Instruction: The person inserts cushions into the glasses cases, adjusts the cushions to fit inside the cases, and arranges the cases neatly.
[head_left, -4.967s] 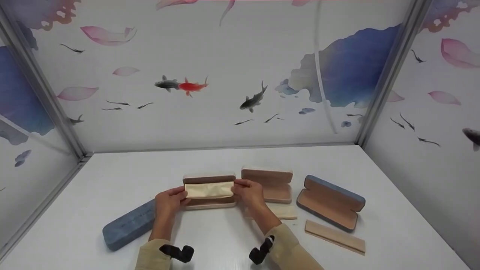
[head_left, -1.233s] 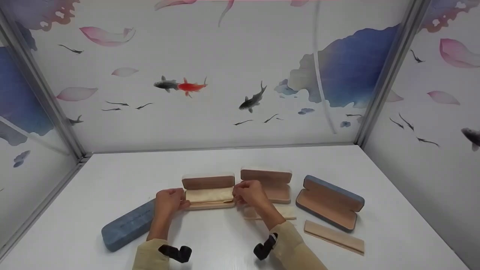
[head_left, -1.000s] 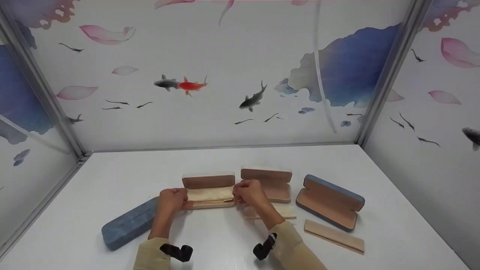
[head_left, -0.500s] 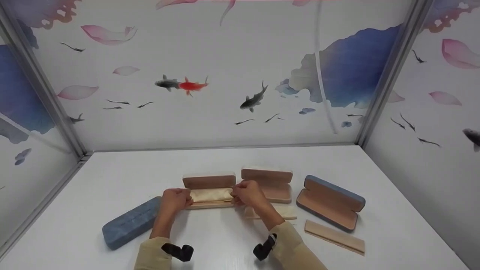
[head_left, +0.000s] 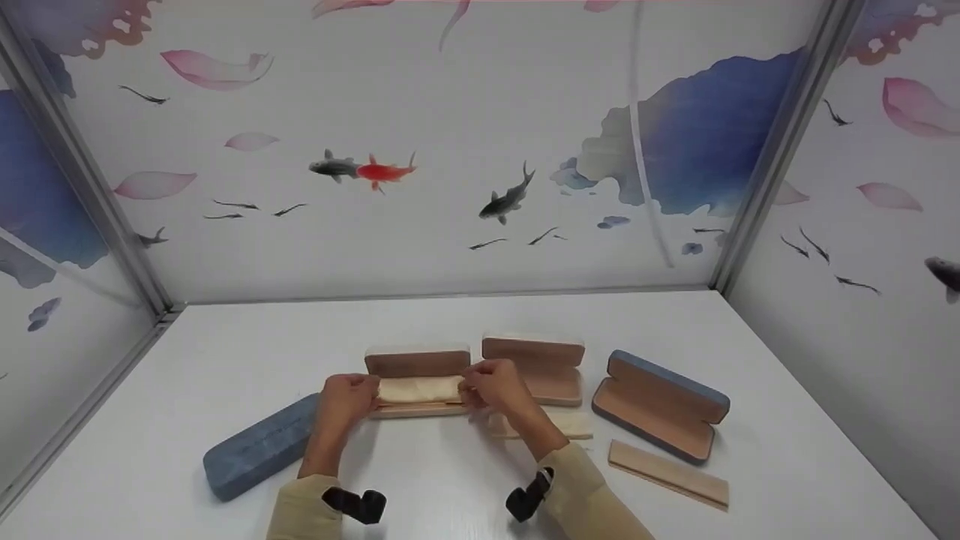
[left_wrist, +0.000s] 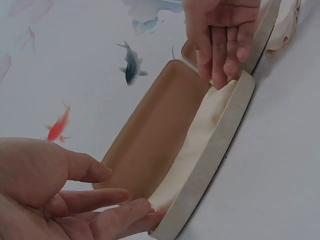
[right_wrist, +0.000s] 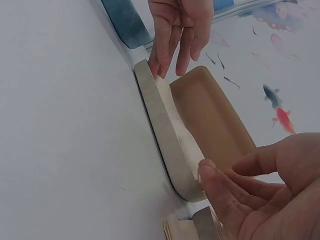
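A folded cream cloth point(head_left: 420, 390) lies lengthwise in the bottom of an open glasses case point(head_left: 418, 365) with a pale shell and brown lining. The left hand point(head_left: 346, 394) is at the case's left end; in the left wrist view its fingers point(left_wrist: 120, 217) reach inside the rim to the cloth's end, the thumb held apart. At the other end is the right hand point(head_left: 499, 386). The right wrist view has its fingertips point(right_wrist: 207, 172) touching the cloth by the rim, with the thumb also apart. Neither hand is curled round the cloth.
To the right stand a second pale case point(head_left: 551, 381), open, and an open blue case point(head_left: 660, 409). Another cream cloth point(head_left: 566, 425) and a folded beige cloth point(head_left: 667, 474) lie before them. A closed blue case point(head_left: 259, 446) rests at left on the white table point(head_left: 420, 487).
Five seconds ago both hands pinched the cloth's ends above the case; now it lies down inside. Over the last second the left hand has shifted slightly right, and the cloth's ends have drawn in.
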